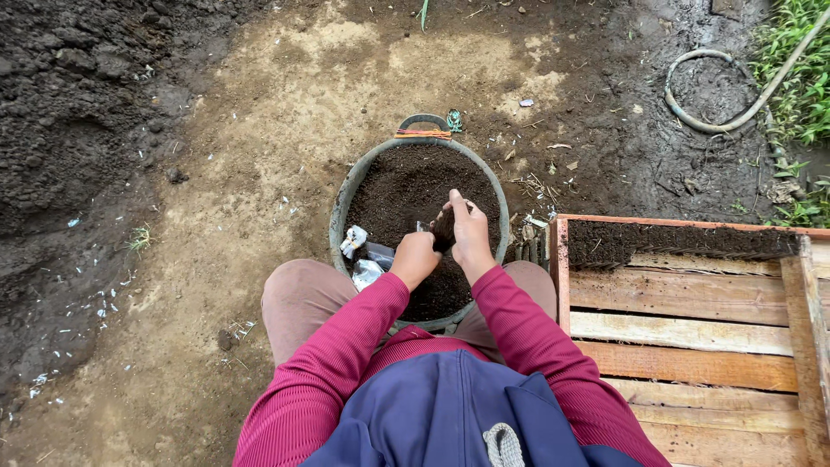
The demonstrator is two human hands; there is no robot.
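Observation:
A round grey-green tub (346, 201) full of dark soil (406, 186) stands on the ground between my knees. Both hands are over the soil. My left hand (415, 257) is closed around the lower part of a small dark soil-filled bag (443, 227). My right hand (469, 232) presses on the bag's top from the right, fingers bent over it. A bunch of crumpled shiny plastic bags (365, 259) lies on the soil at the tub's left edge, beside my left hand.
A wooden slatted tray (683, 294) stands at my right, with a row of filled soil bags (674, 242) along its far side. A pile of dark earth (69, 112) lies at the left. A hose (718, 86) curls at the top right near grass.

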